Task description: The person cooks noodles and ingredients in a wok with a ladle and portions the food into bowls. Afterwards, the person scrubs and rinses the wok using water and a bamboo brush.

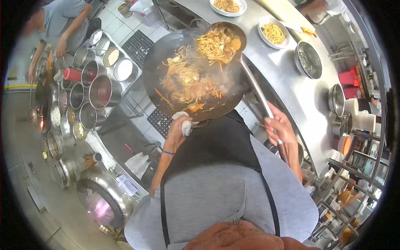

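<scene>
My left hand (178, 132) grips the near edge of a dark wok (153, 62), with a white folded cloth (187, 128) between hand and metal. Noodles with vegetable pieces (187, 81) lie in the wok, and a little steam rises. In my right hand (281, 127) is the long handle of a big ladle (257, 87), its fingers wrapped round the shaft. The ladle's bowl is over the wok's far right side, filled with noodles, carrot and other pieces (218, 43).
On the steel counter (287, 79) at right stand a white bowl of noodles (273, 34), another noodle bowl (227, 7) and a metal bowl (308, 60). Several pots (100, 91) are on the left, near another person (68, 21). A lit burner (100, 204) glows lower left.
</scene>
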Demonstrator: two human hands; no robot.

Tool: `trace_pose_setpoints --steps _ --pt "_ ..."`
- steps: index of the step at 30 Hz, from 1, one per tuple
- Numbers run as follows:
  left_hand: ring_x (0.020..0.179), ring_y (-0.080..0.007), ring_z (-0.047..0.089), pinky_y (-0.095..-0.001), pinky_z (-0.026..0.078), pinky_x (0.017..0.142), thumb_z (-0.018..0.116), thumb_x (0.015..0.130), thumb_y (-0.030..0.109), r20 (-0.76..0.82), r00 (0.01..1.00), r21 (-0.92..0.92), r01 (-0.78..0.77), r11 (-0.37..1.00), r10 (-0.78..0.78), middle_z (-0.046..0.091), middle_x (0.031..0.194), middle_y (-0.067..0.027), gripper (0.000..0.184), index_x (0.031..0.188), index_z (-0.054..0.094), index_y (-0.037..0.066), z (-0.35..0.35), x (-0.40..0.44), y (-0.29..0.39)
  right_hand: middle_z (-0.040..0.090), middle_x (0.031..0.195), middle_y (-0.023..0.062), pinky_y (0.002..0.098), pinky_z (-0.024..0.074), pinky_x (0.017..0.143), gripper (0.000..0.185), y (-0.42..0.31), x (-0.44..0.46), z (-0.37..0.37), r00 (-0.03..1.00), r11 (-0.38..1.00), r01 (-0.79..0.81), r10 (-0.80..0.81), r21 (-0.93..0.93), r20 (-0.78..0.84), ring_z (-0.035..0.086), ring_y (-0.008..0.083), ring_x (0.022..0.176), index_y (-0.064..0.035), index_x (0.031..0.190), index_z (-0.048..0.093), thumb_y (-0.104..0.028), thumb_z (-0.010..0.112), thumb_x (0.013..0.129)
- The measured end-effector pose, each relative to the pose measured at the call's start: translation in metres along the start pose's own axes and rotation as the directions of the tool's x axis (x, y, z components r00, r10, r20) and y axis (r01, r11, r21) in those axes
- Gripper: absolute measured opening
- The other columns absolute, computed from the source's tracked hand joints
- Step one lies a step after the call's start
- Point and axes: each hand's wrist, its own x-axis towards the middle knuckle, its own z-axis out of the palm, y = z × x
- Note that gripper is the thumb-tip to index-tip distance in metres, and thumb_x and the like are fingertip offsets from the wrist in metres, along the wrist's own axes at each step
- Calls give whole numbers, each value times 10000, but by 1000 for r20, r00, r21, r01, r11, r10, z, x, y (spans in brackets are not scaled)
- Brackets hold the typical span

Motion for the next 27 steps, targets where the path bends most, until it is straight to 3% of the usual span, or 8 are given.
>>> trace_pose_setpoints --steps 4,8,12,13,16,18,22,27 --pt "570 -118 582 -256 442 474 618 855 122 -25 1000 3 12 1000 -12 594 714 -11 41 878 606 90 -3 1 -1 434 643 -14 225 276 276 670 5 12 20 990 996 -87 83 -29 -118 343 49 370 -89 1534 302 -111 593 931" --pt "619 -140 626 -269 454 487 632 841 132 -41 998 -41 -55 998 53 638 756 -31 70 890 614 86 5 3 3 418 668 -15 220 291 262 397 29 42 -5 967 920 -226 252 320 -44 329 30 374 -82 1359 444 -58 514 968" --pt "674 -176 656 -284 491 532 645 824 131 -39 998 -50 -57 997 55 660 801 -62 127 922 624 53 4 -5 6 450 692 3 221 299 245 178 20 41 -19 950 788 -311 237 531 203 355 26 370 -63 1147 440 -49 502 981" --pt "684 -182 658 -286 502 548 647 821 129 -37 998 -71 -58 996 55 660 811 -68 137 929 626 46 2 -5 5 380 674 3 212 315 249 353 15 37 -18 954 782 -289 281 552 101 319 19 365 -46 1351 432 -49 441 998" --pt "739 -202 667 -322 556 638 661 804 100 -3 997 -67 -74 995 74 656 872 -89 157 933 622 19 0 -11 13 398 689 -13 199 261 274 317 -11 26 -13 958 790 -261 140 554 251 300 9 384 -40 1311 462 -47 455 995" --pt "764 -204 670 -341 570 664 665 797 83 -18 994 -78 -106 991 105 655 891 -93 159 932 621 11 0 -9 14 374 691 -20 200 209 321 448 -27 17 -17 954 743 -256 91 618 285 275 14 405 -26 1437 380 -46 440 992" --pt "771 -209 669 -361 579 676 671 790 66 56 985 -56 -158 986 161 646 877 -93 151 916 619 1 13 -8 29 341 662 -33 196 210 354 567 -73 -11 1 990 729 -62 -40 681 133 261 16 419 27 1499 285 -12 408 947" --pt "724 -203 656 -351 570 662 665 795 81 82 989 -64 -120 991 125 635 837 -88 118 875 619 7 26 13 36 388 748 58 257 368 263 584 -121 -35 -2 939 570 -73 -237 818 248 401 75 416 20 1534 67 -68 283 999"
